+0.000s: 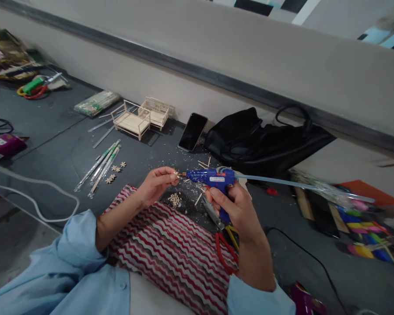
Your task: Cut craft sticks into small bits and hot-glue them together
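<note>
My right hand is wrapped round the handle of a blue hot glue gun, with a long glue stick trailing from its back to the right. The gun's nozzle points left and meets a tiny wooden piece pinched between the fingertips of my left hand. Both hands hover over a red, white and grey zigzag cloth on my lap. A small heap of wooden bits lies just below the nozzle.
Two miniature stick-built benches stand by the wall beside a dark phone and a black bag. Stick bundles and wooden flower shapes lie left. Red-handled scissors rest under my right wrist. Coloured craft materials crowd the right.
</note>
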### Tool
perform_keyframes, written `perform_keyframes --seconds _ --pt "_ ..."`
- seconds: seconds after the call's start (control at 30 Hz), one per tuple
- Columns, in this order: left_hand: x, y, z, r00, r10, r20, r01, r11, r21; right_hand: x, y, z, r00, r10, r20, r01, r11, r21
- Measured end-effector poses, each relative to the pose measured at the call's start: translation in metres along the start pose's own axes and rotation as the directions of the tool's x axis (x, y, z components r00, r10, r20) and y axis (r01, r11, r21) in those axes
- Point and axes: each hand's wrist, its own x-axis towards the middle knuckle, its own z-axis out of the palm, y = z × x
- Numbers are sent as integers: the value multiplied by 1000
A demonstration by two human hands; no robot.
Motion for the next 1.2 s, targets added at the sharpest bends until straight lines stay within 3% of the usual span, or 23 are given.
perform_keyframes --seconds 0.4,0.67,0.87,1.03,1.2 --pt "1 -1 -1 1000 -1 -17 1 1000 3 -1 -2 -2 999 37 38 -40 997 71" --pt "4 -1 -3 1000 19 -4 -19 999 -31 -9 -17 -19 996 57 -68 -36 957 289" --pt "4 -3 -3 999 40 21 -40 999 -34 -2 -13 -42 982 130 -137 -103 977 188" --pt "6 -1 -2 995 95 3 -95 993 -77 13 7 -45 943 140 -301 -115 989 97" --pt "6 -4 -9 999 34 -33 -37 994 -102 17 17 -47 911 191 -365 -267 948 -171"
